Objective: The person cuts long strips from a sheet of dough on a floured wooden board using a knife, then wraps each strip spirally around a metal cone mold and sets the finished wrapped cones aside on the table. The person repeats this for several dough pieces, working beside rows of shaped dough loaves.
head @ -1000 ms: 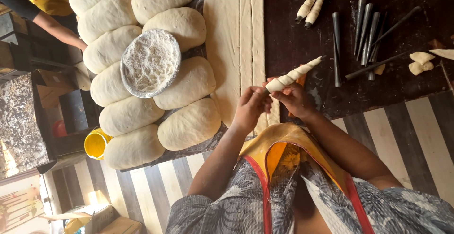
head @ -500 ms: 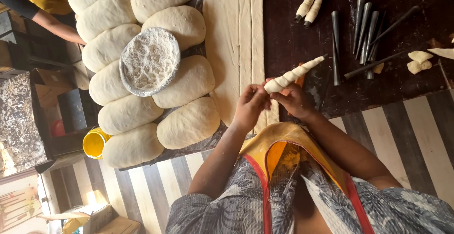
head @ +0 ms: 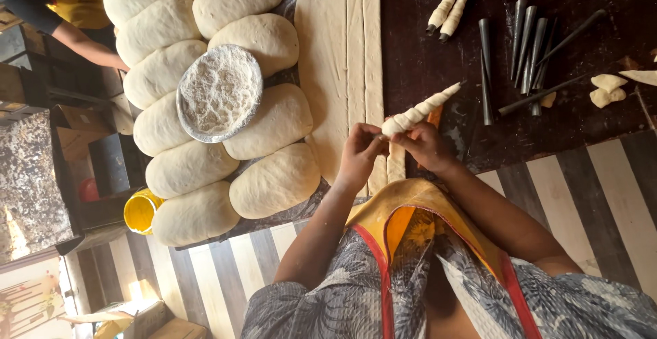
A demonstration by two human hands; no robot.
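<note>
**A:** What are the hands doing over the dark worktable?

**B:** Both of them hold one dough-wrapped cone just above the table's near edge. The left hand pinches the wide end with fingertips drawn together; the right hand is closed around the same end from the other side. The thin tip slants up and away toward the far side of the table.

**A:** And the dough itself?

**B:** It winds round the cone in overlapping pale coils. A dough strip hangs from the wide end, between the two hands, down toward the yellow apron.

**A:** What lies around them?

**B:** Two finished wrapped cones lie side by side at the far end of the table. To their right sits a loose cluster of bare metal cone moulds, and small dough scraps lie near the right edge. Long cut dough strips run along a pale sheet on the left of the worktable.

**A:** Further left?

**B:** Large dough loaves lie in two rows on a tray, with a round bowl of flour resting on top of them. A yellow cup stands below the tray. Another person's arm reaches in at the upper left.
</note>
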